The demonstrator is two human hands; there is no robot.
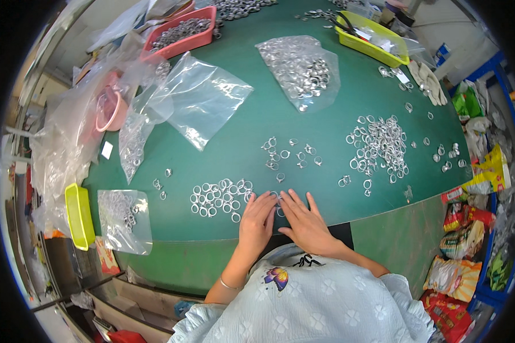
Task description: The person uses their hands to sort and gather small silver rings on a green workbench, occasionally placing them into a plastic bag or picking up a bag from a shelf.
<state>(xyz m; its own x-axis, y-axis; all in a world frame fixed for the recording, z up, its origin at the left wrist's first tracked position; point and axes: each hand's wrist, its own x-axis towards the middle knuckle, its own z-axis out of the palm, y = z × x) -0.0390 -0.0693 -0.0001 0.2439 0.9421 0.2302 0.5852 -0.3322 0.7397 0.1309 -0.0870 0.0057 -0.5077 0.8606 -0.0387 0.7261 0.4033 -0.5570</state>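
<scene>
Both of my hands lie palm down at the near edge of the green tabletop (pixel 171 220). My left hand (pixel 257 222) has its fingers stretched forward, close to the right end of a loose group of silver rings (pixel 217 198). Beside it, my right hand (pixel 304 223) rests with fingers extended and thumb apart. A few rings (pixel 279 211) show between the fingertips of the two hands; whether any lie under the palms is hidden. Just beyond the hands is a small scatter of rings (pixel 285 154). A denser heap of rings (pixel 379 147) lies to the right.
A clear bag of rings (pixel 306 71) lies at the far middle, beside a flat empty plastic bag (pixel 203 97). Another ring bag (pixel 126 223) is near left, by a yellow-green tray (pixel 79 216). A pink basket (pixel 212 35) and lime basket (pixel 377 54) stand at the back.
</scene>
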